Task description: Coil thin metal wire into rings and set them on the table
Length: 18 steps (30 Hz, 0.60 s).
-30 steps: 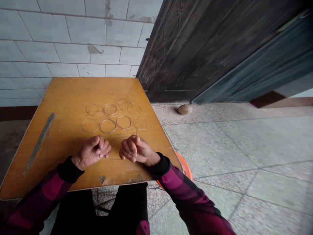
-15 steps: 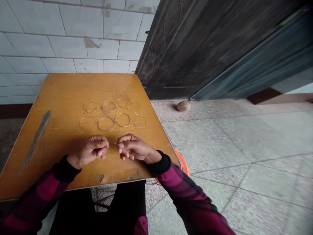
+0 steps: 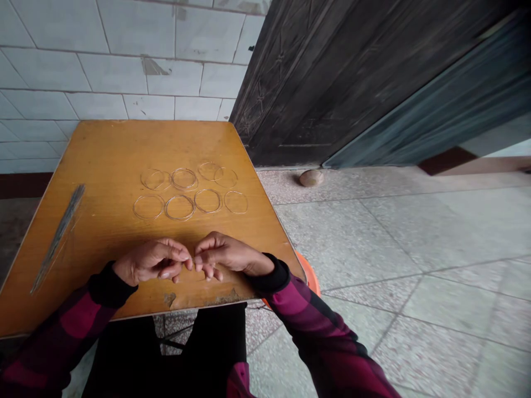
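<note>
My left hand (image 3: 155, 261) and my right hand (image 3: 229, 254) meet over the front of the table, fingertips almost touching. Each pinches thumb against fingers on a thin wire (image 3: 193, 261), of which only a tiny bit shows between them. Beyond the hands, several thin wire rings (image 3: 180, 219) lie flat in two rows, some overlapping. To the left of my left hand rests a bundle of straight grey wires (image 3: 58, 239), with a few loose strands beside it.
The wooden table (image 3: 116, 145) has a worn, chipped front edge and stands against a white tiled wall (image 3: 136, 77). An orange stool (image 3: 311, 273) shows under its right side. A rounded stone (image 3: 311, 177) lies on the floor by the dark door (image 3: 307, 110).
My hands have come together, closing the gap between their fingertips. The wire tip that stuck out from my right hand is now mostly hidden. Rings and bundle stay in place.
</note>
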{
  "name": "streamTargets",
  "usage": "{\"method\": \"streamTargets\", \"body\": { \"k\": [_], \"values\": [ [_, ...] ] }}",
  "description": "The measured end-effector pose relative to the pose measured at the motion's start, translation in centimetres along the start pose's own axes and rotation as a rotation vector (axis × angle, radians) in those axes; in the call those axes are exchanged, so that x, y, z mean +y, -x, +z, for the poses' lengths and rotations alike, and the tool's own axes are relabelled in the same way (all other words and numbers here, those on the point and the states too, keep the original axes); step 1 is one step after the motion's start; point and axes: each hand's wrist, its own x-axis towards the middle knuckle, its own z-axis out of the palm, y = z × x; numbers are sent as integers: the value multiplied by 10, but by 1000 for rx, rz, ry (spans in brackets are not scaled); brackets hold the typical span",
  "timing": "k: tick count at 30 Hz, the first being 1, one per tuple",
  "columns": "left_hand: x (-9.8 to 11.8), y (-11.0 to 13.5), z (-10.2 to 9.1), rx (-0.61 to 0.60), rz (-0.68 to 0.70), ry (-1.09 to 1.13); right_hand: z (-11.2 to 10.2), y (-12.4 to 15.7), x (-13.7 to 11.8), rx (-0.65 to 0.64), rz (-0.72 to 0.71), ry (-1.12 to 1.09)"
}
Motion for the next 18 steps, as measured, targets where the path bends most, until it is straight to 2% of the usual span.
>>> {"method": "streamTargets", "body": {
  "k": [4, 10, 15, 17, 18],
  "values": [
    [0, -2, -1, -18, -30, 65, 0, -1, 0, 2, -13, -6],
    [-3, -3, -3, 13, -24, 132, -6, -3, 7, 4, -39, -63],
    [-9, -5, -5, 28, -50, 161, -10, -5, 11, -11, -32, -28],
    [-12, -6, -4, 52, -11, 214, -8, -6, 10, 76, -74, 45],
    [-13, -7, -4, 70, 26, 249, -7, -7, 9, 160, -138, 115]
  ]
}}
